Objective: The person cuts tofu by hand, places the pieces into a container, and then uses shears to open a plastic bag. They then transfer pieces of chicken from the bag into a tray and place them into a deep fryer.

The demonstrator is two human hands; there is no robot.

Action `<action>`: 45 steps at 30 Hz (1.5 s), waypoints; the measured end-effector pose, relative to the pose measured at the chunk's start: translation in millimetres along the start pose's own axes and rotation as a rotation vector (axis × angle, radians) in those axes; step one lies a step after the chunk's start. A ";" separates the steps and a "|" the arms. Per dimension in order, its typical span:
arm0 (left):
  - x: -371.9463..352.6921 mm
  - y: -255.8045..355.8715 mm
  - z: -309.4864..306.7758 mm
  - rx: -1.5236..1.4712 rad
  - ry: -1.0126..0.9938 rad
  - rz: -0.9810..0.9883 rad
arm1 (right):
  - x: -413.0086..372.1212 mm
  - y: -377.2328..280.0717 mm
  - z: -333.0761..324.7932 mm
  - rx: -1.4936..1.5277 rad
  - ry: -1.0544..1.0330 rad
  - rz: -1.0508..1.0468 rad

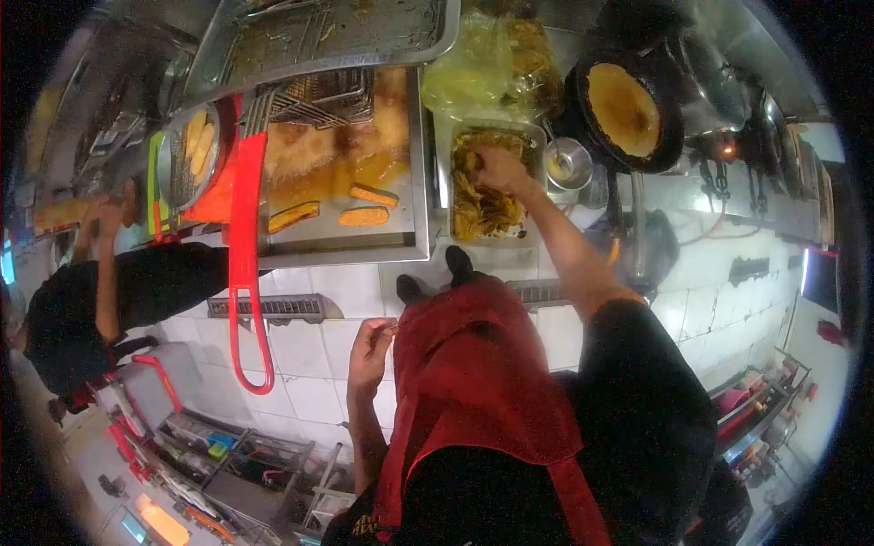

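My right hand (501, 171) reaches into a rectangular metal tray (537, 214) of yellow-brown shredded food (487, 207). Its fingers are bent down and closed on some of the shreds, with the tips partly hidden. Low beside the red apron (482, 364), my left hand (370, 353) is closed, thumb and fingers pinched together; whatever they may hold is too small to make out. Just right of the tray sits a small metal bowl (570, 164). A black pan (583, 114) with a round flat pancake (624, 109) lies beyond it.
Left of the tray is a fryer (423, 232) with hot oil and several browned pieces (364, 217). A red-handled strainer (244, 209) overhangs its front. Behind stands a plastic bag of food (492, 64). A co-worker (91, 291) stands at the left. A small flame (728, 150) burns at the right.
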State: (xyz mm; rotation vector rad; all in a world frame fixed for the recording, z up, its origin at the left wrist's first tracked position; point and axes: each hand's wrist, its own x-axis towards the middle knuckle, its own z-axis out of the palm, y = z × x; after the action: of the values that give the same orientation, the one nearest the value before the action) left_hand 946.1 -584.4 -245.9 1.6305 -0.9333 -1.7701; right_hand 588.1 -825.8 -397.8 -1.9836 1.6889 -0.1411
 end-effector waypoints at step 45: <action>293.3 106.9 -60.3 -0.290 0.122 0.490 | -155.6 -26.4 19.9 1.269 0.063 0.537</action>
State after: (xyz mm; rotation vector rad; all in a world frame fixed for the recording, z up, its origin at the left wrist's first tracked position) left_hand 967.5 -887.1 -340.6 1.1869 -0.8798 -1.3780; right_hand 586.3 -670.5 -363.7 -0.5854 1.4686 -0.8302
